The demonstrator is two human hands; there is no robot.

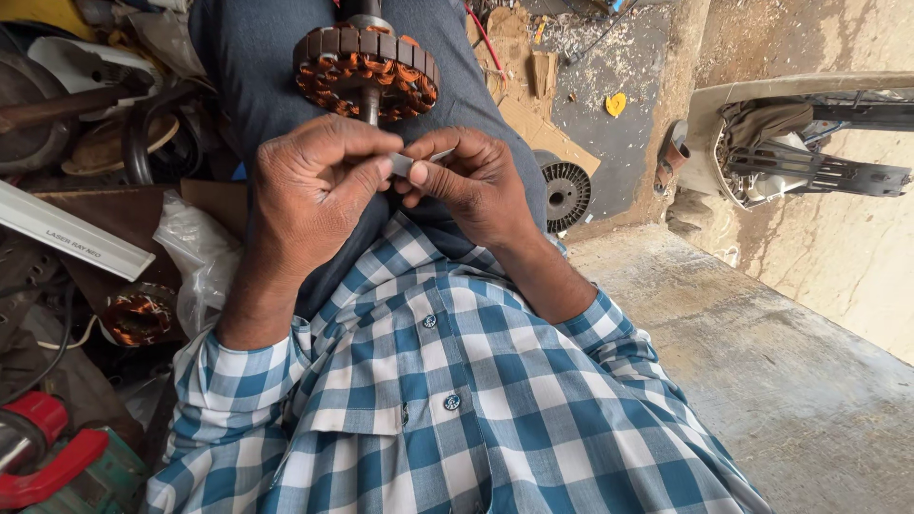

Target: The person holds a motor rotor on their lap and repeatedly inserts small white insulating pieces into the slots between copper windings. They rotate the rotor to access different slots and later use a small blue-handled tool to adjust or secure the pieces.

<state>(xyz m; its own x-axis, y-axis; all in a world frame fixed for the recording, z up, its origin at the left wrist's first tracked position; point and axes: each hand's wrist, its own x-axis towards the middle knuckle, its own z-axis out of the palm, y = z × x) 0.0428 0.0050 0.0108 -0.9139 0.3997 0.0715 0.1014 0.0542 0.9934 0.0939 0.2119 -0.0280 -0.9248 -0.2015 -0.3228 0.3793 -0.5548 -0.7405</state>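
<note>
From the head view I look down on both hands meeting just above the lap, and between them sits a small pale grey strip (411,162), thin and flat (paper or plastic, I cannot tell which). My left hand (314,186) is curled nearly closed, thumb and forefinger pinching the left end of the strip, the other fingers folded in behind. My right hand (471,181) is likewise drawn in tight, its fingertips pressed on the strip's right end, where a narrow pale tip pokes out past the forefinger. The two hands touch each other around the strip, so most of it is hidden. Just beyond the knuckles, resting on the dark grey trousers (257,57), stands a motor stator (367,71) with copper-orange windings set around a ring of dark laminations, a metal shaft running through its middle. To the right of the right wrist a smaller round ribbed part (568,193) lies on the floor near a scrap of cardboard (543,128). On the left side I see a crumpled clear plastic bag (195,257), a second copper-wound coil (138,317) below it, and a red-handled tool (43,457) at the bottom corner. The blue-and-white checked shirt (476,400) fills the foreground.
</note>
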